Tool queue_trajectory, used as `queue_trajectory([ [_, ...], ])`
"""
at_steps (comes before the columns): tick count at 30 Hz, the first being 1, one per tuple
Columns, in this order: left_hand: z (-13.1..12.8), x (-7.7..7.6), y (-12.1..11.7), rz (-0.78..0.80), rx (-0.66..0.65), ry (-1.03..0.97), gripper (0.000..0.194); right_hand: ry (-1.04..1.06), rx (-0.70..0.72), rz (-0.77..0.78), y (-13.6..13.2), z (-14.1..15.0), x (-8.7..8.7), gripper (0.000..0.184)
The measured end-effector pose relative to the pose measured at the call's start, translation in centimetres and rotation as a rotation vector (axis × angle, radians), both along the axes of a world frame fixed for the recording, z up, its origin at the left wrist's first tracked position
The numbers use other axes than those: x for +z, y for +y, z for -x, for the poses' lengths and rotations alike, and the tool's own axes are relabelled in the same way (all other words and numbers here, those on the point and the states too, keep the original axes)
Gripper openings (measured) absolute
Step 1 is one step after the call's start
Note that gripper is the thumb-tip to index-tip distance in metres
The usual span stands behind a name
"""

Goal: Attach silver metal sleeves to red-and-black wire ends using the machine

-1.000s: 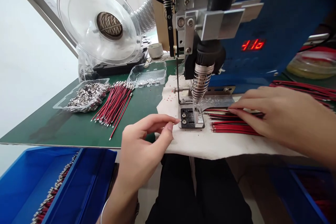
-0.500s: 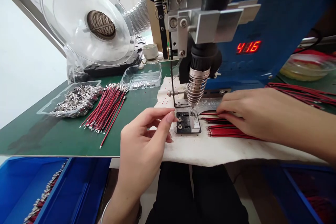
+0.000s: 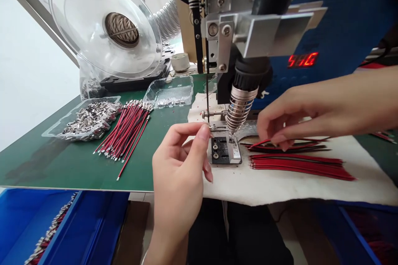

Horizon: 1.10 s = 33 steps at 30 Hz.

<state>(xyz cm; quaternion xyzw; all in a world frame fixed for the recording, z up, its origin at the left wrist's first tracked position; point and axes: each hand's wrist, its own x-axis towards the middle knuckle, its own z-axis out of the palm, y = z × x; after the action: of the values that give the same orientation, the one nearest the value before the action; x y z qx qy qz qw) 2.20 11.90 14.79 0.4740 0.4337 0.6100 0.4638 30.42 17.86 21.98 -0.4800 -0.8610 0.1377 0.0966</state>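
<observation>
My left hand [image 3: 182, 169] is in a pinch just left of the small black jig [image 3: 220, 151]. Thumb and forefinger are pressed together, and whatever they hold is too hidden to name. My right hand [image 3: 298, 118] reaches in from the right, its fingertips closed on a red wire [image 3: 263, 143]. Below it a row of cut red wires [image 3: 298, 165] lies on the white cloth [image 3: 280, 186], with some black wires [image 3: 311, 149] beside them. Above the jig, the soldering head [image 3: 241, 107] with its coiled spring points down at a metal block [image 3: 234, 153].
A clear tray of metal connectors [image 3: 90, 120] and a pile of red and black wires with metal ends [image 3: 124, 128] lie at left. Behind stand another clear tray [image 3: 171, 91] and a transparent round hood [image 3: 83, 20]. A blue bin [image 3: 93, 223] sits below the table edge.
My right hand has lifted off the wire row, pinching a red wire, and more of the row shows. My left hand has shifted slightly right in view. The red display's digits differ.
</observation>
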Motion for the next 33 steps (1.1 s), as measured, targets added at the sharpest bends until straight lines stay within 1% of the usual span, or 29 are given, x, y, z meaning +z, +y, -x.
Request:
queue_trajectory([
  [3,-0.3,-0.5,0.6,0.029,0.010,0.026,0.016,0.113,0.044,0.110,-0.2,0.9,-0.8,0.043],
  [5,-0.3,-0.7,0.8,0.046,0.000,0.061,0.015,0.179,0.092,0.218,-0.5,1.7,-1.4,0.044],
  [8,-0.3,-0.6,0.7,0.071,-0.032,0.147,0.013,0.256,0.184,0.430,-0.7,2.7,-1.8,0.040],
  [10,-0.3,-0.4,0.6,0.085,-0.046,0.207,0.012,0.284,0.196,0.500,-0.5,3.0,-2.0,0.038],
  [14,-0.3,-0.3,0.6,0.101,-0.044,0.241,0.011,0.341,0.150,0.477,0.0,3.3,-3.2,0.036],
  [16,-0.3,-0.4,0.6,0.115,-0.031,0.235,0.013,0.404,0.161,0.461,0.1,3.4,-3.9,0.032],
  [19,-0.2,-0.5,0.6,0.124,-0.017,0.243,0.015,0.512,0.202,0.388,-0.1,3.8,-4.6,0.027],
  [21,-0.2,-0.5,0.7,0.117,-0.018,0.256,0.014,0.565,0.187,0.335,-0.4,4.2,-4.6,0.025],
  [26,-0.3,-0.4,0.6,0.100,-0.022,0.268,0.014,0.602,0.057,0.271,-1.4,5.0,-4.0,0.023],
  [30,-0.3,-0.5,0.4,0.085,-0.021,0.273,0.012,0.552,0.050,0.196,-1.7,5.3,-3.9,0.023],
  [33,-0.3,-0.6,0.4,0.087,-0.021,0.242,0.012,0.541,0.064,0.187,-1.7,5.3,-4.1,0.024],
])
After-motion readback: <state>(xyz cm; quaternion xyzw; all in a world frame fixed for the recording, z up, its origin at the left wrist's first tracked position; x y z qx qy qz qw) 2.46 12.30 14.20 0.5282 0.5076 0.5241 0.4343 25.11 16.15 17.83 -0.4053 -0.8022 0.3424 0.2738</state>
